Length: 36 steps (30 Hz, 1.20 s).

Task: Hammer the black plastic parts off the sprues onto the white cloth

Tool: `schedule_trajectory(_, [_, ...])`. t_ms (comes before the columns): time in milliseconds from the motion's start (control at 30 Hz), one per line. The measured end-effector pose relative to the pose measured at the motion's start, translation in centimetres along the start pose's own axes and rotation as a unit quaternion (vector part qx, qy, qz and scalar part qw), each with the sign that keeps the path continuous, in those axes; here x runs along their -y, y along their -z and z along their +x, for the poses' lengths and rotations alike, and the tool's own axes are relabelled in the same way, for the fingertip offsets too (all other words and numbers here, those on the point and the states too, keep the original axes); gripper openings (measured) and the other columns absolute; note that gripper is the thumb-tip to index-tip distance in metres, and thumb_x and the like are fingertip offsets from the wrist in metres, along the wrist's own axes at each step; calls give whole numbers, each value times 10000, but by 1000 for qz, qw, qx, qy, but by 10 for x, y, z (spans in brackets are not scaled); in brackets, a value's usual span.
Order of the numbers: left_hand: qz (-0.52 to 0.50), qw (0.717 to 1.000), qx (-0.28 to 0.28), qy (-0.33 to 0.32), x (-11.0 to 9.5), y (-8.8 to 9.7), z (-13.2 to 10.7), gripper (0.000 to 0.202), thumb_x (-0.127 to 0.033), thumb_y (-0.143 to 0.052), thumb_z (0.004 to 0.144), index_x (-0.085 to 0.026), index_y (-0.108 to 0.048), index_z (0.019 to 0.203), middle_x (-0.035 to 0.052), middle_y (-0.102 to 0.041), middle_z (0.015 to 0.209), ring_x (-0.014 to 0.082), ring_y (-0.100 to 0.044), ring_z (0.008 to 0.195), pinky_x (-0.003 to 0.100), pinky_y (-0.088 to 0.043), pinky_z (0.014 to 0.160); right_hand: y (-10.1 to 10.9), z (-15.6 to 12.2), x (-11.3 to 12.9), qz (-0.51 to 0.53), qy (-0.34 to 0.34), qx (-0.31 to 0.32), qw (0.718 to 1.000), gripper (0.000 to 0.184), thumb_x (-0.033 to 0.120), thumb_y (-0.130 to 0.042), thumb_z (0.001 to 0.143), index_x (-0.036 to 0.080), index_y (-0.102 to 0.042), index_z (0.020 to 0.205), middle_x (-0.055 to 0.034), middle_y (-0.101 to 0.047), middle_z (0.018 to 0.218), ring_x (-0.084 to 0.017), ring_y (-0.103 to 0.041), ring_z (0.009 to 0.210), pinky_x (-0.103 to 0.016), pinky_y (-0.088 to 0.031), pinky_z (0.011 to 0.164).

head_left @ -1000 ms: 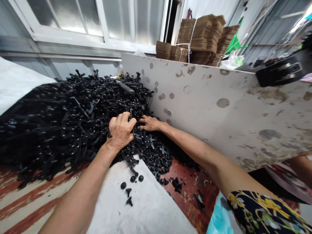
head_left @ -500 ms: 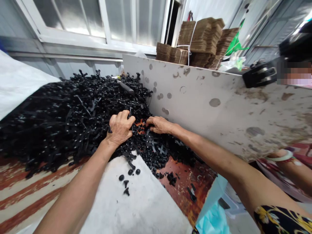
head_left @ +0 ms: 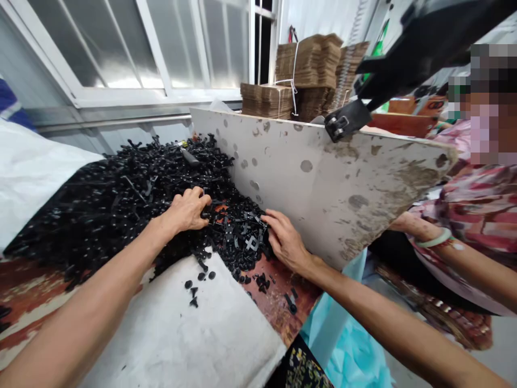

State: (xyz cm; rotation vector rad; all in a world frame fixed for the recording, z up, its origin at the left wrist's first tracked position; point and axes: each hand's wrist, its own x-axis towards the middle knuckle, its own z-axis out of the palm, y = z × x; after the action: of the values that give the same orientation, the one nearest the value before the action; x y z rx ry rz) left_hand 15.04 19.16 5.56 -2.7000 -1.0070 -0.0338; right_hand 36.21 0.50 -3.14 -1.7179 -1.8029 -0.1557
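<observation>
A large heap of small black plastic parts [head_left: 105, 199] spreads over a worn red-brown tabletop [head_left: 283, 291]. My left hand [head_left: 188, 210] lies on the right side of this heap, fingers curled down, with black plastic parts showing between thumb and fingertips. Just right of it is a looser spread of smaller black pieces [head_left: 242, 237], some flat and some round-headed. At that spread's right edge, beside the grey board, my right hand [head_left: 285, 240] has its fingers stretched out and touching the pieces. Its palm side is hidden.
A stained grey board [head_left: 323, 172] stands upright along the right. White cloth [head_left: 194, 328] covers the near table, with several stray parts on it. A grey-handled tool [head_left: 189, 157] lies atop the heap. Behind are cardboard stacks [head_left: 307, 64]; a black machine arm [head_left: 347, 121] and another person [head_left: 480, 215] are at right.
My right hand has moved right, away from my left hand, and its fingers have straightened. My left hand remains curled at the heap. The view has turned to the right.
</observation>
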Motion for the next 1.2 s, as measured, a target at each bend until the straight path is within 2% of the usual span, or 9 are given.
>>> schedule_trajectory(133, [19, 997, -46, 56, -13, 18, -2, 309, -315, -495, 852, -196, -641, 1097, 144, -555, 1174, 315, -558, 1052, 419, -459, 813, -11, -20, -6, 12, 32, -3, 999, 604, 39, -387, 853, 180, -441, 1438, -178, -363, 1543, -265, -298, 1460, -535, -367, 1135])
schedule_trajectory(267, [5, 992, -105, 63, -50, 19, -2, 303, -282, -445, 885, -159, -612, 1107, 170, -560, 1175, 321, -544, 1094, 425, -465, 845, -14, -12, -7, 1, 42, 1, 999, 646, 28, -383, 848, 162, -382, 1480, -194, -282, 1588, -260, -213, 1497, -533, -351, 1148])
schedule_trajectory(367, [-103, 994, -30, 15, -79, 6, 6, 515, -420, -568, 826, -168, -507, 1272, 173, -525, 1274, 330, -529, 1165, 427, -465, 903, -10, -11, -4, -28, 20, 7, 999, 675, 41, -395, 858, 156, -311, 1518, -215, -290, 1579, -295, -233, 1486, -572, -352, 1135])
schedule_trajectory(467, [-176, 981, 73, 27, -95, -11, 19, 779, -490, -647, 751, -186, -363, 1410, 182, -487, 1338, 359, -529, 1217, 446, -451, 948, -7, -18, -3, -68, -5, 26, 997, 691, 33, -439, 831, 104, -327, 1510, -262, -318, 1550, -374, -291, 1450, -596, -384, 1099])
schedule_trajectory(567, [-195, 976, 92, 26, -98, -19, 28, 812, -486, -667, 736, -205, -355, 1431, 168, -511, 1319, 337, -573, 1193, 410, -460, 955, -7, -18, -4, -101, -11, 41, 994, 690, -1, -455, 783, 92, -410, 1465, -271, -357, 1527, -427, -314, 1420, -617, -441, 1032])
schedule_trajectory(733, [-203, 976, 81, 16, -94, -21, 32, 575, -343, -710, 687, -262, -558, 1235, 77, -575, 1184, 270, -618, 1093, 338, -493, 904, -12, 13, -5, -131, 6, 53, 990, 505, -25, -417, 802, 106, -618, 1246, -254, -499, 1416, -425, -379, 1362, -576, -521, 929])
schedule_trajectory(867, [-222, 975, 26, 13, -92, -25, 33, 395, -212, -634, 706, -229, -603, 1100, 71, -576, 1086, 228, -623, 963, 315, -505, 842, -8, 39, 2, -160, 7, 80, 984, 356, 11, -417, 869, 129, -675, 1084, -219, -558, 1346, -378, -431, 1309, -477, -538, 910])
schedule_trajectory(1067, [-282, 957, -65, 12, -85, -40, 44, 278, -67, -579, 655, -209, -597, 894, 36, -565, 862, 206, -589, 849, 307, -495, 807, 3, 60, 11, -211, -15, 126, 969, 265, 89, -477, 951, 154, -646, 1145, -152, -616, 1254, -279, -548, 1173, -402, -515, 926])
schedule_trajectory(1200, [-304, 944, -126, 26, -80, -37, 44, 277, -33, -577, 628, -213, -586, 838, 9, -550, 806, 186, -569, 803, 292, -487, 781, 6, 72, 13, -232, -14, 145, 962, 245, 274, -593, 956, 178, -625, 1180, -92, -621, 1250, -235, -621, 1084, -438, -539, 892])
